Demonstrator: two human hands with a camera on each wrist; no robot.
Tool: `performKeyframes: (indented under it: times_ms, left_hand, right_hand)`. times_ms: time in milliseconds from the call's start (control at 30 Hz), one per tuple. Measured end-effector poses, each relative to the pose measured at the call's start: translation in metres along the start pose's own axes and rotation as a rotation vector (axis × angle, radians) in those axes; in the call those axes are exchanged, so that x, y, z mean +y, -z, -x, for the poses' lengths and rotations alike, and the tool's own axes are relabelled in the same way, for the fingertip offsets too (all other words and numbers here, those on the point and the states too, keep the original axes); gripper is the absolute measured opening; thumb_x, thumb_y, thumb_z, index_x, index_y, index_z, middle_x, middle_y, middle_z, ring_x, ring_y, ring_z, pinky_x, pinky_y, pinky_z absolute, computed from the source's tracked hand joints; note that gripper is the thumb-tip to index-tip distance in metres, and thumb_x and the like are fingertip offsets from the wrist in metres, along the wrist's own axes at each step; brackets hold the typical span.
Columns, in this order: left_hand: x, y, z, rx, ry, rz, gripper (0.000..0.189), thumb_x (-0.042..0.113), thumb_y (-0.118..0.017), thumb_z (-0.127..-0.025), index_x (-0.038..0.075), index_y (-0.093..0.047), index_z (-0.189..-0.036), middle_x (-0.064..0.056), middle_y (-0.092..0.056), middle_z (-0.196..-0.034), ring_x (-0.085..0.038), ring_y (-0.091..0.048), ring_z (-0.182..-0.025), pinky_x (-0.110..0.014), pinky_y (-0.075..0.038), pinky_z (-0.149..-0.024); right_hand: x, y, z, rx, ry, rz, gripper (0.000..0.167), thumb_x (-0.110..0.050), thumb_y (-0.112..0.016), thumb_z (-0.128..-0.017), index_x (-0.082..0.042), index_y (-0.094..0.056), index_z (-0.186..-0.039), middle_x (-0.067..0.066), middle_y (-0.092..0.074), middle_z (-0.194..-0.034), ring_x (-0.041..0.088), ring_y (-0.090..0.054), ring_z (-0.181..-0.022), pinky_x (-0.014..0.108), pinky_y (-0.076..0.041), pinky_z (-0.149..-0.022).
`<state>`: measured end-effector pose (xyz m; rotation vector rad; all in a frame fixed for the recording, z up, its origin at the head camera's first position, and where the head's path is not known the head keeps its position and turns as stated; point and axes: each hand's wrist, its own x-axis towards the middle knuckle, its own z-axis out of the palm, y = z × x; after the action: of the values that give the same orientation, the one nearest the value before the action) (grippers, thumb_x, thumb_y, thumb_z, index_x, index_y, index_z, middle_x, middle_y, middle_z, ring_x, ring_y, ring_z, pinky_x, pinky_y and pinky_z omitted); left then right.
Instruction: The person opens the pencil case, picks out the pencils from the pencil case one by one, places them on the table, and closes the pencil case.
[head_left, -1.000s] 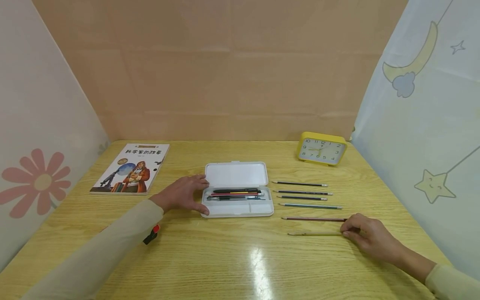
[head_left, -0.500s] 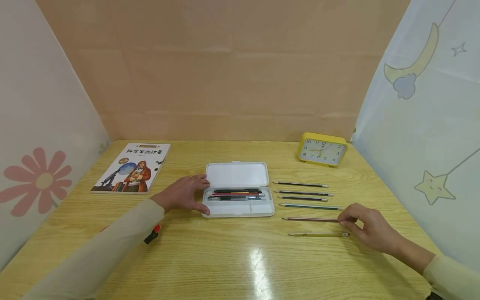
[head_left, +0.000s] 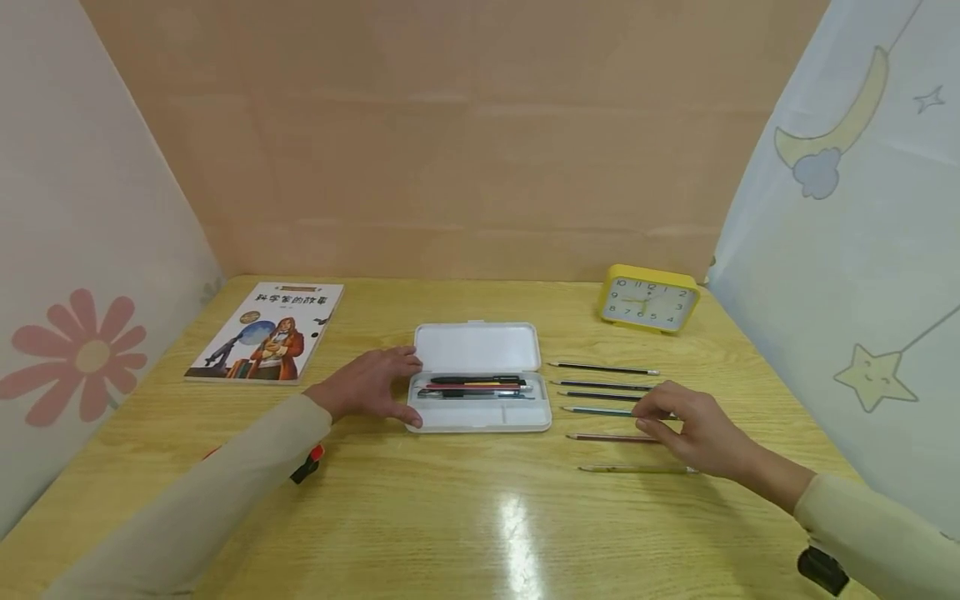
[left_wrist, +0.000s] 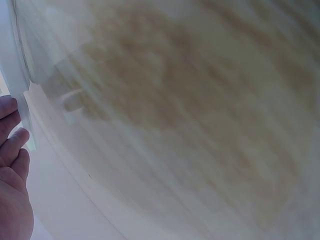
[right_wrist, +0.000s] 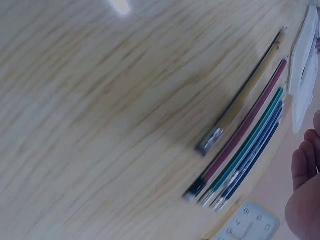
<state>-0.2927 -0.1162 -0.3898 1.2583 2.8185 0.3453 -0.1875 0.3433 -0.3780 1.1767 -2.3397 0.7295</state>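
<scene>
A white pencil case (head_left: pixel 457 418) lies with its lid up, several pens and pencils (head_left: pixel 476 387) in its rear compartment. My left hand (head_left: pixel 369 385) rests at its left side, thumb on the front corner and fingers by the lid; only part of that hand (left_wrist: pixel 12 165) shows in the left wrist view. To the right, pencils lie in a row: three dark ones, a teal pencil (head_left: pixel 592 410), a red pencil (head_left: pixel 607 437) and a yellow pencil (head_left: pixel 637 469). Over the teal and red ones hovers my right hand (head_left: pixel 693 429), fingers loosely bent, holding nothing visible.
A yellow alarm clock (head_left: pixel 649 300) stands at the back right. At the back left lies a book (head_left: pixel 266 333). A small red and black object (head_left: pixel 306 467) sits partly behind the left sleeve. Fabric walls enclose both sides of the wooden table (head_left: pixel 420 517).
My right hand has moved from the yellow pencil's end, past the red one, to above the teal pencil, going left and away from me. The left hand stays at the pencil case.
</scene>
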Motion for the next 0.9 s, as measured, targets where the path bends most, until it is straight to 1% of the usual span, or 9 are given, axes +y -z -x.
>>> performKeyframes:
  times_ms: [100,167,267,433,600,700,767,900]
  left_hand:
    - [-0.001,0.001,-0.001,0.000,-0.004,-0.005,0.098,0.078,-0.061,-0.065,0.001,-0.060,-0.126,-0.013,-0.053,-0.132,-0.033,-0.042,-0.127,-0.049,-0.036,-0.100]
    - [-0.002,0.001,-0.002,0.000,-0.010,-0.006,0.098,0.078,-0.060,-0.065,0.001,-0.060,-0.126,-0.013,-0.054,-0.132,-0.033,-0.041,-0.128,-0.049,-0.036,-0.101]
    - [-0.003,0.000,-0.002,0.000,-0.012,-0.009,0.099,0.079,-0.060,-0.065,0.001,-0.061,-0.125,-0.012,-0.055,-0.131,-0.033,-0.041,-0.128,-0.049,-0.035,-0.101]
    - [-0.003,-0.001,-0.002,0.011,-0.023,0.002,0.097,0.077,-0.062,-0.065,0.001,-0.062,-0.124,-0.012,-0.056,-0.129,-0.033,-0.041,-0.128,-0.050,-0.036,-0.100]
    - [-0.003,-0.001,0.000,0.019,-0.016,0.007,0.096,0.076,-0.063,-0.065,0.000,-0.061,-0.125,-0.012,-0.055,-0.130,-0.033,-0.041,-0.128,-0.050,-0.036,-0.100]
    - [-0.003,-0.001,0.000,0.018,-0.009,0.005,0.097,0.077,-0.062,-0.065,0.001,-0.061,-0.125,-0.012,-0.055,-0.131,-0.032,-0.041,-0.129,-0.049,-0.036,-0.101]
    - [-0.003,-0.001,0.000,0.019,-0.014,0.008,0.097,0.078,-0.061,-0.065,0.001,-0.061,-0.125,-0.012,-0.055,-0.131,-0.032,-0.041,-0.129,-0.049,-0.036,-0.101]
    - [-0.002,0.000,0.000,0.019,-0.016,0.013,0.097,0.078,-0.061,-0.065,0.001,-0.061,-0.125,-0.012,-0.055,-0.131,-0.032,-0.040,-0.129,-0.049,-0.035,-0.101]
  right_hand:
    - [-0.003,-0.012,-0.010,0.020,0.015,-0.011,0.036,0.008,-0.076,-0.072,-0.017,-0.065,-0.094,-0.005,-0.061,-0.088,0.008,-0.060,-0.075,0.016,-0.047,-0.065]
    - [-0.005,-0.019,-0.017,0.029,0.029,-0.018,0.034,0.008,-0.076,-0.071,-0.016,-0.065,-0.093,-0.005,-0.060,-0.087,0.009,-0.059,-0.074,0.017,-0.047,-0.064]
    - [-0.008,-0.029,-0.027,0.020,0.017,-0.023,0.032,0.009,-0.075,-0.071,-0.013,-0.066,-0.092,-0.006,-0.060,-0.087,0.007,-0.058,-0.074,0.019,-0.048,-0.063]
    - [-0.011,-0.043,-0.045,-0.006,-0.025,-0.016,0.025,0.008,-0.074,-0.074,-0.010,-0.067,-0.090,-0.006,-0.060,-0.086,0.006,-0.057,-0.075,0.023,-0.049,-0.062]
    - [-0.010,-0.058,-0.067,-0.013,-0.029,0.001,0.018,0.004,-0.073,-0.077,-0.008,-0.068,-0.089,-0.005,-0.061,-0.084,0.007,-0.054,-0.074,0.024,-0.048,-0.059]
    - [-0.011,-0.065,-0.079,-0.016,-0.042,0.007,0.013,0.003,-0.073,-0.079,-0.005,-0.069,-0.089,-0.003,-0.062,-0.083,0.008,-0.053,-0.073,0.025,-0.047,-0.058]
    - [-0.011,-0.070,-0.085,-0.029,-0.070,-0.002,0.010,0.002,-0.072,-0.081,-0.003,-0.070,-0.089,-0.001,-0.063,-0.083,0.010,-0.054,-0.074,0.027,-0.047,-0.059]
    - [-0.012,-0.078,-0.095,-0.081,-0.149,-0.005,0.008,0.000,-0.071,-0.083,-0.002,-0.071,-0.091,0.000,-0.065,-0.086,0.012,-0.054,-0.077,0.030,-0.048,-0.063]
